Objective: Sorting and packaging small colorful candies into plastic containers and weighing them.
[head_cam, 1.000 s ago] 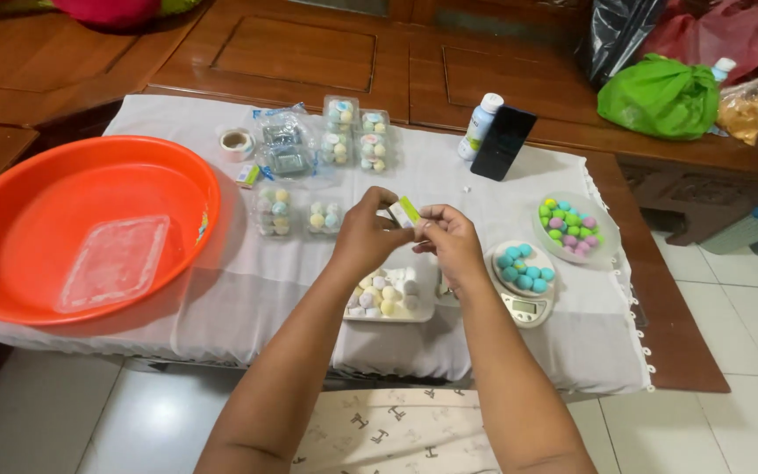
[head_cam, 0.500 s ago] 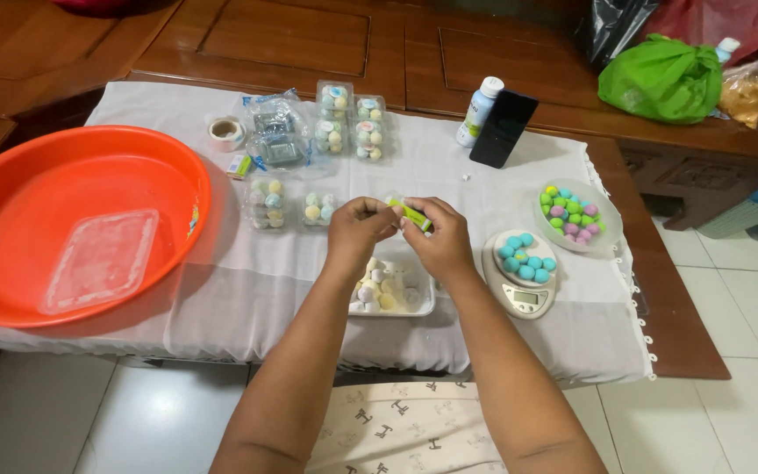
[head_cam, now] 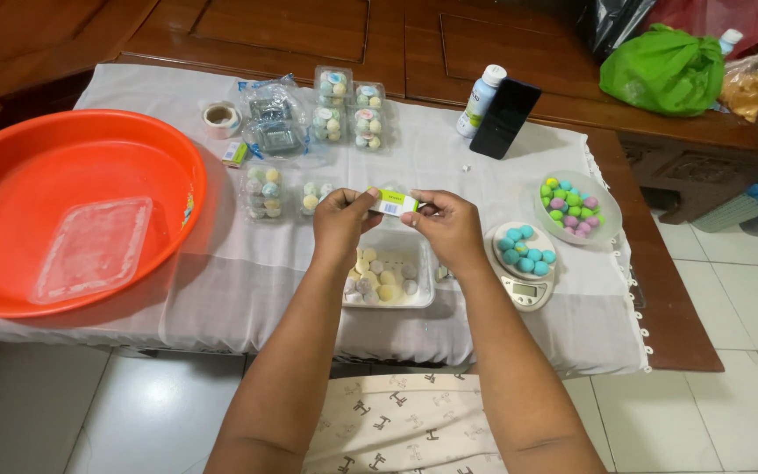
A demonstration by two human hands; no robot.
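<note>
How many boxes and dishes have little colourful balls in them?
Closed clear boxes of balls: 4 (two at the back, two nearer)
Open tray of pale balls: 1
Dish of blue balls on the scale: 1
Dish of mixed-colour balls: 1
Total: 7

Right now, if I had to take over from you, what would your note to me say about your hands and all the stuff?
Left hand and right hand together pinch a small green-and-white label strip above an open clear tray of pale balls.
Behind: four closed clear boxes of balls and two more nearer.
Right: blue balls on the small scale; mixed colours in the plate.
Left: orange basin.
Done: six boxes filled. Left: the open tray has no lid or label.
</note>
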